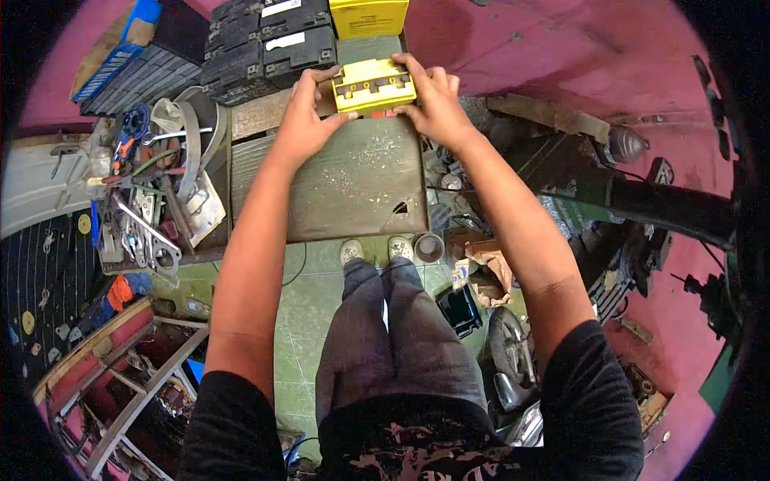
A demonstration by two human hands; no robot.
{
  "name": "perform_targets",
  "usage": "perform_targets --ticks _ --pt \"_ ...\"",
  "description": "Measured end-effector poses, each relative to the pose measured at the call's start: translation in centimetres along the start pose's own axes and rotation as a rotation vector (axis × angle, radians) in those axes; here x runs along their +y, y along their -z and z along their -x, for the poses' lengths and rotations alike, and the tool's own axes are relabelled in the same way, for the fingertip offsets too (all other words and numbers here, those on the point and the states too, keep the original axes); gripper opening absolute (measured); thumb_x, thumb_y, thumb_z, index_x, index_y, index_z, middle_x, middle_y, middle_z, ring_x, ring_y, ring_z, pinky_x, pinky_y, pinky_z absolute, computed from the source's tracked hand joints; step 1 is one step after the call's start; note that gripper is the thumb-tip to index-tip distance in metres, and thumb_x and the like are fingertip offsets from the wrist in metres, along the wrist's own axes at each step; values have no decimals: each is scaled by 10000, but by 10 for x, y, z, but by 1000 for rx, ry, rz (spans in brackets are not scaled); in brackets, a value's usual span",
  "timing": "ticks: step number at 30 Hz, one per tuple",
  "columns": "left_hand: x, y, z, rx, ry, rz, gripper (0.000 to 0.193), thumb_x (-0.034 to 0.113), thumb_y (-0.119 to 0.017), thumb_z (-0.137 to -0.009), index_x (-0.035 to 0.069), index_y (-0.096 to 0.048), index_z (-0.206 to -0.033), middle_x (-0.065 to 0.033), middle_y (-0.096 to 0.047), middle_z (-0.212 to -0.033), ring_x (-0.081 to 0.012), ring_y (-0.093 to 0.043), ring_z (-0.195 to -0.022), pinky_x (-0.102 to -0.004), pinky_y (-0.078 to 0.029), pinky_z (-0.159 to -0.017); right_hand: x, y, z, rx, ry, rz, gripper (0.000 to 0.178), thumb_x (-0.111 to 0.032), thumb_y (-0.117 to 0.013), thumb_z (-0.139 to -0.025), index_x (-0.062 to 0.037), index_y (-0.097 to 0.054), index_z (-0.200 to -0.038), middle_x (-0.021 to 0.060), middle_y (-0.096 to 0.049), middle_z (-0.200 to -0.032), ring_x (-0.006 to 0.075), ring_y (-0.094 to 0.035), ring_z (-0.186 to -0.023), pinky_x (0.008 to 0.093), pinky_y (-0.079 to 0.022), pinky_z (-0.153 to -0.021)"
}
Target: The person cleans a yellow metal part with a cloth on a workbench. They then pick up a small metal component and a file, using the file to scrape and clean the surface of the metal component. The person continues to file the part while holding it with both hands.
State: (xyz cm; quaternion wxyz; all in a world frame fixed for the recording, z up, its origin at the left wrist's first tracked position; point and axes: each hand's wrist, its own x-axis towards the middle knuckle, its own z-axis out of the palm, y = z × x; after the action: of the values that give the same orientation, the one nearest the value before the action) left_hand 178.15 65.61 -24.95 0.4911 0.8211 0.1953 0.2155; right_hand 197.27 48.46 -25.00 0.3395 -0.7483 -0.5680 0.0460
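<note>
A small yellow battery (pixel 373 98) with a black strip and round caps along its top is held near the far end of the workbench (pixel 345 184). My left hand (pixel 309 120) grips its left end, thumb along the near side. At the right end, my right hand (pixel 437 104) is closed on it, fingers on the far edge and thumb at the near corner. Whether the battery rests on the bench or is slightly raised, I cannot tell. Just behind it, to the left, stand several black batteries (pixel 298 56). A yellow box (pixel 369 18) stands beyond.
Wrenches (pixel 144 232), a grey strap (pixel 190 144) and other tools crowd the bench's left side. Behind them is a stack with a blue box (pixel 120 60). A metal frame (pixel 132 393) stands lower left. A torn cardboard box (pixel 489 272) and a tyre (pixel 507 345) lie right of my legs.
</note>
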Motion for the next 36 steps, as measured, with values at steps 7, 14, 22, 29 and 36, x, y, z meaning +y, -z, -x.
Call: perform_targets --ticks 7,14,22,29,36 --pt "-14 -16 6 144 -125 -331 734 178 -878 -761 87 -558 -1415 -140 -572 -1386 -286 -520 -1290 -396 -423 -1051 2 -12 6 104 -32 247 875 -227 -853 -744 -265 -440 -1514 76 -578 -1396 313 -500 -1220 532 -303 -1016" --pt "8 -34 21 445 -233 -696 704 295 -890 -730 127 -603 -1351 -72 -615 -1322 -304 -531 -1199 -441 -377 -1036 -21 -15 25 329 -96 367 760 -293 -829 -766 -178 -540 -1460 48 -614 -1291 286 -531 -1134 487 -355 -991" --pt "-3 -41 28 556 -281 -710 423 194 -884 -727 129 -766 -1128 8 -740 -1023 -229 -611 -1020 -399 -372 -953 -14 -31 28 459 -29 338 575 -238 -809 -802 -108 -655 -1340 23 -692 -1086 238 -589 -967 413 -415 -884" --pt "2 -40 5 585 -230 -768 384 148 -891 -712 179 -798 -1083 -22 -724 -1065 -258 -581 -1060 -402 -392 -986 -3 -38 10 524 -22 335 534 -199 -810 -793 -101 -675 -1301 22 -704 -1062 244 -601 -937 406 -426 -863" --pt "-10 -29 -39 648 -244 -966 317 314 -888 -720 288 -807 -1025 -62 -590 -1196 -317 -455 -1167 -501 -306 -990 22 -50 -36 598 19 377 527 -208 -816 -766 -111 -687 -1268 14 -720 -1032 238 -611 -946 411 -434 -864"
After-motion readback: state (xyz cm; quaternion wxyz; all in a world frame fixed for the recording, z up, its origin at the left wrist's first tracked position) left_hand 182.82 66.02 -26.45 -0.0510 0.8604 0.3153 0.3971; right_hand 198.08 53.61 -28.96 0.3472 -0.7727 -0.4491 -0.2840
